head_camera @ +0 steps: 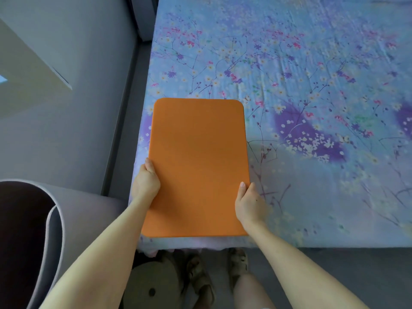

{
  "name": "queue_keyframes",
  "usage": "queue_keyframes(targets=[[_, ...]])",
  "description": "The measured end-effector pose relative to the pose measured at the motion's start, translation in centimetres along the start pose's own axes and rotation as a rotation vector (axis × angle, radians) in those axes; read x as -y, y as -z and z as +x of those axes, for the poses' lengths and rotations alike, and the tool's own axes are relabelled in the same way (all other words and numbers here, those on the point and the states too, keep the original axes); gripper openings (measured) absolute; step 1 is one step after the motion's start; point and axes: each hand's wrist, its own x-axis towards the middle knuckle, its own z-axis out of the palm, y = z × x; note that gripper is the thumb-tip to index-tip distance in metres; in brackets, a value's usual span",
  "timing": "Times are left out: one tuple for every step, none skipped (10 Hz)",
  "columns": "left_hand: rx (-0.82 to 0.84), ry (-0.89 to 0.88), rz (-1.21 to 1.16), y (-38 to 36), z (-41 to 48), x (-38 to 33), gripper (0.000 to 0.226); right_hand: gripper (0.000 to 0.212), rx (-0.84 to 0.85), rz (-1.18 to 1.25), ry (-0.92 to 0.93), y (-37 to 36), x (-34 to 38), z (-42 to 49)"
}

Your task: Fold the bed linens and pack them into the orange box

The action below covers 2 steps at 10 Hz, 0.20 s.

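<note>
Right now the orange box (198,157) sits at the near left corner of the bed (334,208), its long side running away from the person and its near short edge level with the bed's near edge. Only its flat orange top with rounded corners shows, so whether anything lies inside cannot be told.

Both grips hold it. The left grip (146,181) clasps the left long edge towards the near end, with the thumb lying on the orange top and the fingers hidden under or behind the edge. The right grip (250,204) clasps the right long edge a little nearer to the person, thumb likewise on top and fingers curled down the side.

A floral sheet (301,70), pale blue with purple patches and small pink and white blossoms, lies spread over the bed, lightly wrinkled and unfolded, reaching the left and near edges.

Below the bed's near edge stand the person's two feet in sandals (238,262) on a grey floor. Beside them is a round tan object (153,284) with a dark hole, and at the lower left a curved grey chair back (53,230).
</note>
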Motion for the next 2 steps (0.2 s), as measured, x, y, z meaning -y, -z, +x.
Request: queue_keyframes(targets=[[0.030,0.035,0.005,1.4,-0.1,-0.7,0.061,0.046,0.098,-0.091,0.043,1.8,0.2,0.4],[-0.133,-0.009,0.147,2.7,-1.1,-2.9,0.054,0.050,0.134,-0.234,0.193,5.1,-0.1,1.3]])
